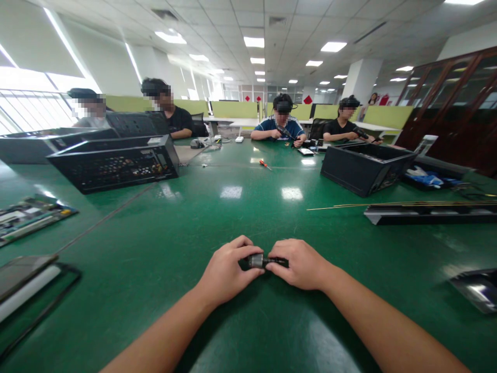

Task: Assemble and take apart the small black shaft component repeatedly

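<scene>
A dark, rod-shaped tool with a grey metal collar [256, 260] lies crosswise between my hands, low over the green table. My left hand [229, 265] is closed around its thicker left end, thumb and fingers beside the collar. The thinner black end [281, 262] is pinched by my right hand [301, 264], whose fingertips almost meet those of the left. Whether this is one piece or two joined parts, I cannot tell. My palms hide part of it.
Black computer cases [116, 166] stand left, another case [365, 168] right. A circuit board [31, 217] lies at the left edge. A red-handled screwdriver [264, 163] rests mid-table. A black metal rail [430, 213] with thin rods lies right. Several people sit across the green table [209, 207].
</scene>
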The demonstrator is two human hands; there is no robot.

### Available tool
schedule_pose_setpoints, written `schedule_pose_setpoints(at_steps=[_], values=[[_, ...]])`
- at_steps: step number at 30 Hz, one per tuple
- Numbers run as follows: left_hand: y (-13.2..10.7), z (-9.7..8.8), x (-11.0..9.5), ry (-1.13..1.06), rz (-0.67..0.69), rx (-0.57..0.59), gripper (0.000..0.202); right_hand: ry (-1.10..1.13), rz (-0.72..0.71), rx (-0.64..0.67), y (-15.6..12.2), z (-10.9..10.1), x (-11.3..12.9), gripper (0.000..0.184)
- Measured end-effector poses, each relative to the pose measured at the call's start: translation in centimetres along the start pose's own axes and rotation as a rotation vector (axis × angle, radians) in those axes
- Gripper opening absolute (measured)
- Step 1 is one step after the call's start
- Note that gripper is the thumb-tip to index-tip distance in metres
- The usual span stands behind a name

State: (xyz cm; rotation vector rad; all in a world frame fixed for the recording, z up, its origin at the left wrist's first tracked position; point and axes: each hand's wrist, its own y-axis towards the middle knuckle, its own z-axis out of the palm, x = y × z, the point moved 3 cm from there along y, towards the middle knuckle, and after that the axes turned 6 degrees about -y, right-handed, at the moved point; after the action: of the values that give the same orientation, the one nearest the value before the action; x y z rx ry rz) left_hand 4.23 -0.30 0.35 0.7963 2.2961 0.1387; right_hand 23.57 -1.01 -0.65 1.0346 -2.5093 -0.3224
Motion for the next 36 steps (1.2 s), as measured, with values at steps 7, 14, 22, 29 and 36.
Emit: schedule_pose_setpoints(at_steps=[7, 14, 22, 29, 36], values=[[-0.06, -0.01, -0.02, 0.012, -0.002, 0.000, 0.031, -0.014, 0.000, 0.002, 0.09, -0.07, -0.03, 0.018], [-0.02, 0.00, 0.09, 0.030, -0.011, -0.011, 0.032, 0.002, -0.006, 0.005, 0.07, -0.18, 0.06, 0.018], [-0.05, -0.08, -0.10, 0.052, -0.005, -0.012, 0.031, -0.002, -0.010, 0.018, 0.08, -0.36, 0.11, 0.018], [-0.01, -0.11, -0.02, 0.057, -0.001, -0.032, 0.030, -0.006, -0.018, 0.014, -0.05, -0.55, 0.01, 0.017], [0.00, -0.12, -0.05, 0.052, 0.000, -0.026, 0.031, -0.014, -0.020, 0.018, -0.15, -0.44, -0.09, 0.017]])
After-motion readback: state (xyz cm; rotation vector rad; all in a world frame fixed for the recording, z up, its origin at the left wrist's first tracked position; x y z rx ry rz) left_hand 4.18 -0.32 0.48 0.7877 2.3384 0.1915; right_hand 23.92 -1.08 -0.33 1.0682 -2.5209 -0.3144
